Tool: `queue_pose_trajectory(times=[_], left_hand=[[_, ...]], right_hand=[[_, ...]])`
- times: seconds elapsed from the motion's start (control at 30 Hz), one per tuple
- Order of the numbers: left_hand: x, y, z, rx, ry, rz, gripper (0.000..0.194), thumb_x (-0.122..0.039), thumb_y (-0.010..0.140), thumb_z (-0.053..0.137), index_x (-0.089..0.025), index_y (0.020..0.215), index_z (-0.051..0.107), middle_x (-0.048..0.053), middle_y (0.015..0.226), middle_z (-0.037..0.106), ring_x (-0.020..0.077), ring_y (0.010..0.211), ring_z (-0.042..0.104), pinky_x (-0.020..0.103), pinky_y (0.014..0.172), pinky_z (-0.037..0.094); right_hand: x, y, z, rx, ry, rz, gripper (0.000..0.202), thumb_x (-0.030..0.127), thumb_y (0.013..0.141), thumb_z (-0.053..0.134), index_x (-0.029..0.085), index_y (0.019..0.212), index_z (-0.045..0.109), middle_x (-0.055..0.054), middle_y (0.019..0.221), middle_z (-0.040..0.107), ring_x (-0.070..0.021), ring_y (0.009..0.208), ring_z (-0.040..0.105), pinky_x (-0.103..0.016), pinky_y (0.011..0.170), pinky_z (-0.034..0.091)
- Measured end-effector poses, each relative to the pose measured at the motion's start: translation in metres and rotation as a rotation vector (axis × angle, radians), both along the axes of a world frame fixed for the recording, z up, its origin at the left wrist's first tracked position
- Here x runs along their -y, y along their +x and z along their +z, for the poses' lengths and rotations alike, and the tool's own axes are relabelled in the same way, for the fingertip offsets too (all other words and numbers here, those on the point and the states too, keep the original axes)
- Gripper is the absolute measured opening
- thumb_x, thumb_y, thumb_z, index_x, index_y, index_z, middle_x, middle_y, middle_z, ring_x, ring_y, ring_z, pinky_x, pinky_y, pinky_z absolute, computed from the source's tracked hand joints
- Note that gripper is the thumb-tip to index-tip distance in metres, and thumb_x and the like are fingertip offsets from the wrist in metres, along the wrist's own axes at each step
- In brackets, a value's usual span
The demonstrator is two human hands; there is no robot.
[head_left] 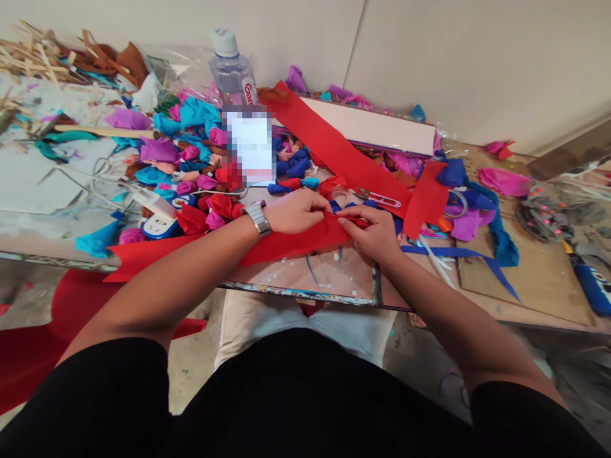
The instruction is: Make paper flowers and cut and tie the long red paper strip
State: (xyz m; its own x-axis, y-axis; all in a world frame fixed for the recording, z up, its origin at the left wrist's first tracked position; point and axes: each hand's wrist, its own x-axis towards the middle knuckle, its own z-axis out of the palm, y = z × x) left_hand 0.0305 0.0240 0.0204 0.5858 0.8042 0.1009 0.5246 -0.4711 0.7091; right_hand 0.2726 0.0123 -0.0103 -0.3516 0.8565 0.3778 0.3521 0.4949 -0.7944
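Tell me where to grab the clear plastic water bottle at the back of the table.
Grip the clear plastic water bottle around its upper body, just below the white cap, coming from above. It stands upright, and crumpled felt scraps and a blurred card probably crowd its lower part.

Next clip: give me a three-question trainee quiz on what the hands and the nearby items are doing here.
1. True or false: both hands pinch the red fabric strip.
2. Which wrist bears the metal wristwatch? A) left B) right
3. What lies on the red band just beyond the right hand?

Key:
1. True; the left hand and right hand grip it together at the workboard edge.
2. A.
3. Scissors, lying flat and untouched.
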Motion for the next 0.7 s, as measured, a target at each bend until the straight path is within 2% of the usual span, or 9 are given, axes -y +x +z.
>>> queue_pose_trajectory(times=[0.33, 0.43, 0.57, 0.7], left_hand=[[0.0005, -0.0016, 0.0046, -0.034, -0.103, -0.028, 0.030, -0.025, 0.085, 0.049, -0.016, 0.095, 0.076, 0.002, 0.087, 0.073, 0.0171, 0.078, 0.061, 0.031, 0.075, 0.043], [0.0024, -0.0008, 0.0073, -0.015, -0.120, -0.038, 0.029, -0.034, 0.092, 0.051, -0.016, 0.093, 0.074, 0.002, 0.082, 0.068, 0.0162, 0.074, 0.057, 0.031, 0.071, 0.039], [0.0029, 0.0009, 0.0045, 0.012, -0.095, 0.008, 0.040, -0.047, 0.100, 0.053, -0.016, 0.080, 0.068, 0.000, 0.071, 0.058, 0.0138, 0.066, 0.048, 0.030, 0.064, 0.033], [0.0014, 0.0015, -0.0008, 0.009, -0.073, 0.012, 0.033, -0.042, 0.099, 0.055, -0.016, 0.091, 0.074, 0.000, 0.076, 0.064, 0.0135, 0.069, 0.052, 0.028, 0.066, 0.036]], right_hand=[[-0.0004, 0.0009, -0.0014, 0.003, 0.061, 0.037, 0.011, 0.026, 0.093, 0.077, 0.026, 0.099, 0.087, -0.003, 0.097, 0.086, -0.0214, 0.089, 0.079, -0.035, 0.083, 0.060], [0.0000, 0.0007, -0.0005, -0.007, 0.068, 0.033, 0.010, 0.025, 0.092, 0.078, 0.026, 0.097, 0.087, -0.003, 0.097, 0.086, -0.0212, 0.088, 0.079, -0.034, 0.083, 0.061], [0.0000, 0.0004, -0.0008, 0.014, 0.073, 0.025, 0.011, 0.026, 0.093, 0.077, 0.026, 0.098, 0.086, -0.003, 0.097, 0.086, -0.0218, 0.088, 0.080, -0.035, 0.083, 0.061], [-0.0003, 0.0009, -0.0030, 0.041, 0.081, 0.023, 0.012, 0.027, 0.094, 0.077, 0.025, 0.103, 0.086, -0.004, 0.102, 0.086, -0.0231, 0.092, 0.080, -0.037, 0.087, 0.063]])
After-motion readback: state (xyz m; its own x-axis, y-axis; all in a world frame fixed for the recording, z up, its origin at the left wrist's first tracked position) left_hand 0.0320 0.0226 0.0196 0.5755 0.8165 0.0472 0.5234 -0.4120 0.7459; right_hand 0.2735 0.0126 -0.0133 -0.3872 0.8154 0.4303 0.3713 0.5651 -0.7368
